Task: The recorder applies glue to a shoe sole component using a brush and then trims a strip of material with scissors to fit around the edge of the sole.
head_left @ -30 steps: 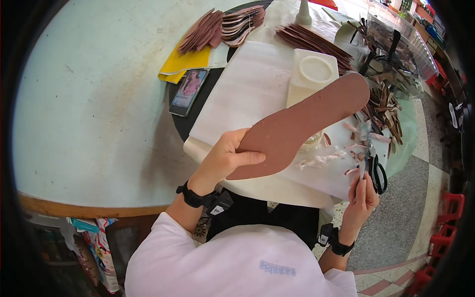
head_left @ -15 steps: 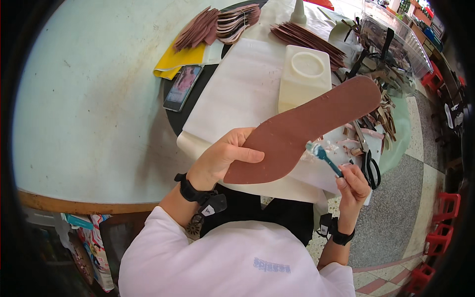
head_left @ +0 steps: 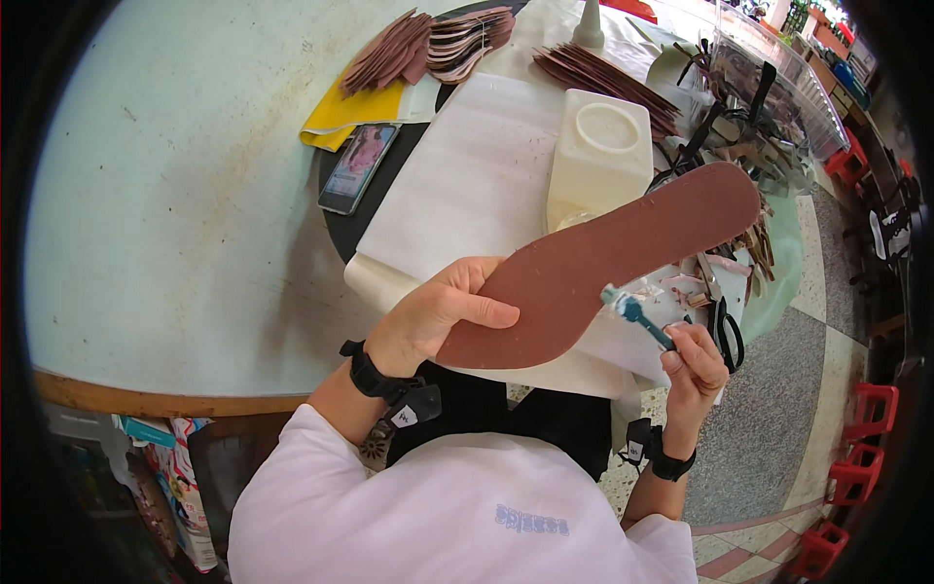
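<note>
My left hand (head_left: 449, 310) grips a reddish-brown insole (head_left: 608, 258) by its wide end, thumb on top and the other fingers underneath. The narrower heel end points up and to the right. Between the fingertips of my right hand (head_left: 695, 368) is a small teal brush (head_left: 642, 319), its head crusted with whitish stuff. That head is close to the insole's near right edge; whether it touches I cannot tell. Beyond the insole lies a cream plastic jug (head_left: 598, 170), partly covered by it.
Black-handled scissors (head_left: 722, 316) lie beside my right hand. Leather scraps (head_left: 764, 229) and a clear plastic bin (head_left: 793, 73) are at the right. Stacked brown insole pieces (head_left: 389, 54), a yellow cloth (head_left: 355, 107) and a phone (head_left: 358, 167) sit farther left. Red stools (head_left: 856, 474) stand on the floor.
The insole's heel end has shifted slightly to the right and down in the picture, and its face has turned a little. The brush has rolled slightly in my right hand. Both grips stay the same.
</note>
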A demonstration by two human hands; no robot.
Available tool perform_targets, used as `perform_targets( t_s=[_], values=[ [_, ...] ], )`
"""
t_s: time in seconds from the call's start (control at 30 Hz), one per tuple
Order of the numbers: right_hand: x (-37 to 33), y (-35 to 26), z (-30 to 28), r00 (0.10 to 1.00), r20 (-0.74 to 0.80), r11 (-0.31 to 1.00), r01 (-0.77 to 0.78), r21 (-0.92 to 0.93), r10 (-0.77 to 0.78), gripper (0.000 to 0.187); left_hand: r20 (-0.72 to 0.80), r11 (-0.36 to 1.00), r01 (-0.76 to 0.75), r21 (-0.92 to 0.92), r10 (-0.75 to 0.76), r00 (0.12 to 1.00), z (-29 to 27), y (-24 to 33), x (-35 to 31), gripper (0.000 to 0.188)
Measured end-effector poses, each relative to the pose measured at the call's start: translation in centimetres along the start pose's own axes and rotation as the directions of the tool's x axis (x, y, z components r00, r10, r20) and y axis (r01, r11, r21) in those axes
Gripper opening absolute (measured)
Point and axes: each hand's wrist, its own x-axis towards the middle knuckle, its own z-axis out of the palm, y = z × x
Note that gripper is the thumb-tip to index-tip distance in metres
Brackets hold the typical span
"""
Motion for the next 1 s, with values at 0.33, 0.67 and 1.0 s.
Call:
perform_targets(
  t_s=[0.33, 0.67, 1.0],
  values=[
    [0.5, 0.4, -0.6, 0.988, -0.153, 0.998, 0.018, 0.067, -0.008, 0.024, -0.048, 0.999, 0.009, 0.045, -0.007, 0.999, -0.5, -0.1, -0.2, 0.046],
    [1.0, 0.6, -0.1, 0.987, -0.16, 0.997, -0.035, -0.07, 0.023, 0.023, -0.138, 1.0, 0.008, 0.002, -0.008, 0.99, -0.1, -0.5, -0.2, 0.05],
    [0.8, 0.5, -0.4, 0.941, -0.336, 0.999, -0.036, -0.011, 0.03, 0.022, -0.212, 0.998, -0.044, -0.037, 0.035, 0.977, -1.2, -0.8, -1.7, 0.055]
  ],
)
